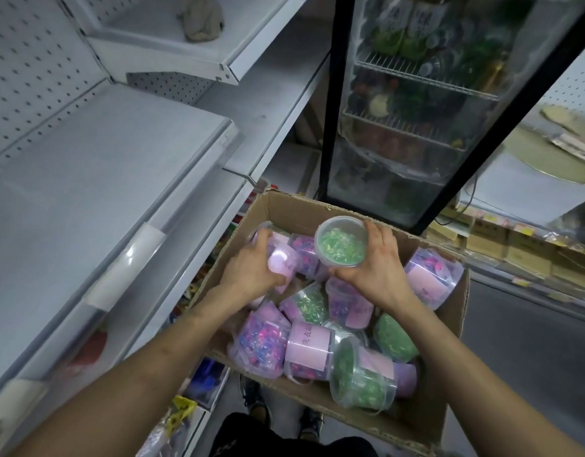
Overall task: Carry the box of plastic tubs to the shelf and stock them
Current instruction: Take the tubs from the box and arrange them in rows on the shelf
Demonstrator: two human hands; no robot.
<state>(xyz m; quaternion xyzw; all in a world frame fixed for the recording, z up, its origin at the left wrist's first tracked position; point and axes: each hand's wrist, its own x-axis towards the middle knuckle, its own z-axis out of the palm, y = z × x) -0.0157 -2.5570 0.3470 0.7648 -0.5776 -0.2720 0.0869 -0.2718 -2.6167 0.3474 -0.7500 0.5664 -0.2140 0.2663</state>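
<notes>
An open cardboard box (446,328) stands on the floor at my feet, filled with several clear plastic tubs of green or purple-pink pieces with pink labels. My right hand (372,268) grips a green-filled tub (342,242) lifted above the box, its lid facing me. My left hand (251,265) grips a purple tub with a pink label (278,255) at the box's far left. The grey shelf (96,173) to the left is bare.
A higher shelf holds a crumpled cloth (200,18). A glass-door fridge (426,103) stands right behind the box. Lower shelves on the left hold small packaged goods (205,371). Another shelf unit with cartons (502,245) runs along the right. My shoes (255,400) are below the box.
</notes>
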